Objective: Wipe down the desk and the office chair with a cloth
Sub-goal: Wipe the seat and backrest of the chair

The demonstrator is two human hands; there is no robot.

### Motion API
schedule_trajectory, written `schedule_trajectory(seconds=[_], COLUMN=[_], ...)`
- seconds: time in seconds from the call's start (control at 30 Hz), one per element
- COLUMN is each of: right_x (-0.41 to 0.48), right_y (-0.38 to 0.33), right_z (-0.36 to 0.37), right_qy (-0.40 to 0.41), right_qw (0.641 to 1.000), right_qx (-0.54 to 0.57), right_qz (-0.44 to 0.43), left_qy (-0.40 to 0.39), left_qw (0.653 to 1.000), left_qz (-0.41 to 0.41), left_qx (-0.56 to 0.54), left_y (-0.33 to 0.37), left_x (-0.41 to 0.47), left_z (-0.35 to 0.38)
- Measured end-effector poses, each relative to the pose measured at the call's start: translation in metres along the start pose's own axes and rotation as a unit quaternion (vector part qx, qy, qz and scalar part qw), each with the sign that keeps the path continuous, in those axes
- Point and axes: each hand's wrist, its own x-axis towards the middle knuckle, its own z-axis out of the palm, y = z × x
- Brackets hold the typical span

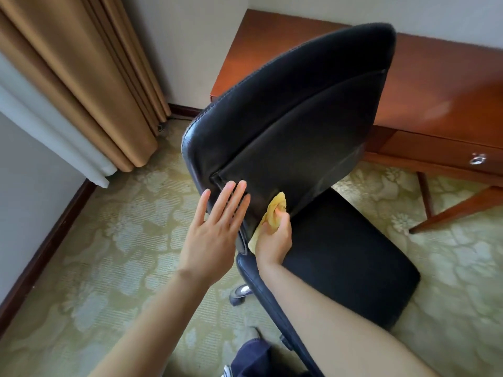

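A black leather office chair point(285, 118) stands in the middle, its backrest tilted toward the wooden desk point(435, 85) at the back right. My right hand point(273, 240) grips a bunched yellow cloth point(272, 210) and presses it against the bottom of the backrest's front face, just above the black seat point(348, 257). My left hand point(212, 227) has straight, spread fingers, with the fingertips resting on the backrest's near side edge. Part of the cloth is hidden under my right hand.
Tan curtains point(89, 85) hang at the left by a white wall. Patterned green carpet point(117, 240) covers the floor. The desk has a drawer with a metal pull point(477, 160) and slanted legs point(457, 210). A chair caster point(239, 293) shows below the seat.
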Motion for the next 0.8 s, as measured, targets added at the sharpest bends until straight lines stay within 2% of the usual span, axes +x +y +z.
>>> schedule_trajectory(seconds=[0.17,0.37,0.47,0.57,0.63,0.67,0.73,0.77,0.8], right_x=[-0.007,0.005,0.017,0.037,0.053,0.062,0.08,0.092,0.103], right_y=[0.004,-0.008,-0.016,-0.026,-0.03,-0.032,-0.036,-0.036,-0.037], right_z=[-0.03,-0.074,-0.096,-0.122,-0.139,-0.148,-0.166,-0.18,-0.194], right_qy=[-0.14,-0.341,-0.389,-0.393,-0.392,-0.404,-0.455,-0.486,-0.514], right_qw=[0.986,0.93,0.907,0.907,0.904,0.897,0.869,0.851,0.835], right_qx=[-0.076,-0.119,-0.135,-0.109,-0.113,-0.115,-0.109,-0.103,-0.099], right_qz=[-0.048,-0.066,-0.091,-0.106,-0.125,-0.138,-0.161,-0.167,-0.168], left_qy=[-0.008,0.014,0.031,0.05,0.041,0.024,-0.022,-0.025,-0.007], left_qw=[1.0,0.998,0.991,0.972,0.931,0.887,0.74,0.677,0.642], left_qz=[-0.006,-0.05,-0.102,-0.183,-0.257,-0.291,-0.345,-0.368,-0.392], left_qx=[0.0,-0.044,-0.082,-0.139,-0.256,-0.357,-0.577,-0.637,-0.659], left_y=[-0.002,0.012,0.027,0.057,0.086,0.101,0.134,0.154,0.173], left_x=[-0.002,-0.002,0.002,0.008,0.017,0.023,0.038,0.047,0.057], left_z=[0.007,0.003,-0.004,-0.008,-0.014,-0.019,-0.031,-0.037,-0.042])
